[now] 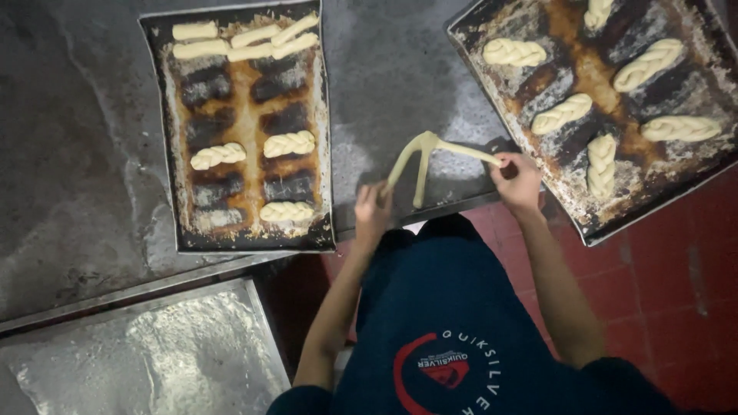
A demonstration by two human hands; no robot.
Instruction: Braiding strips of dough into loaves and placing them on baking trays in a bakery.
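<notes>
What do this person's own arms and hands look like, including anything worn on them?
Both arms are bare from the upper arm down, slim, with no gloves, watch or rings visible on the left hand or right hand. The only clothing showing is a dark navy short-sleeved shirt with a red and white round print on it.

Right tray [696,184] cut off by top and right frame edges; top braid [597,11] on it partly out of frame. Floured tray [254,307] lower left cut by bottom and left edges. Left hand [372,209] fingertips hide dough strand [421,157] end.
</notes>
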